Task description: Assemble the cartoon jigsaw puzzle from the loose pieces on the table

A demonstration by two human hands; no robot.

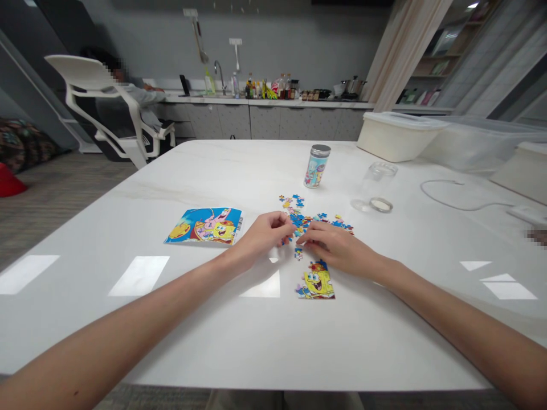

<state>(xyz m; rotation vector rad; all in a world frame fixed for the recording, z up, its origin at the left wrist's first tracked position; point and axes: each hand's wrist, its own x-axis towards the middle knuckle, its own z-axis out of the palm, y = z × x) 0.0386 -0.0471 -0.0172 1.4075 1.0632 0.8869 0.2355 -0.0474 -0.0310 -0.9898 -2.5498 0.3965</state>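
My left hand [270, 232] is closed in a pinch at the left side of a heap of loose jigsaw pieces [301, 219]; a small puzzle piece seems to be between its fingertips, mostly hidden. Across from it, my right hand [331, 244] reaches over the heap's near side, fingers bent and slightly apart, with nothing visible in them. Between the hands and a little nearer lies a single loose piece [298, 253]. A joined section of puzzle [317, 282] with a yellow cartoon face rests flat below my right hand. Left of my left hand lies a picture sheet [207, 226] with the same cartoon figure.
A printed can [317, 166] with a metal lid stands behind the heap. To its right are a clear jar [379, 179] and a round lid [381, 205]. A white cable [453, 206] and plastic bins [397, 136] occupy the right. Another person sits on a white chair [128, 108].
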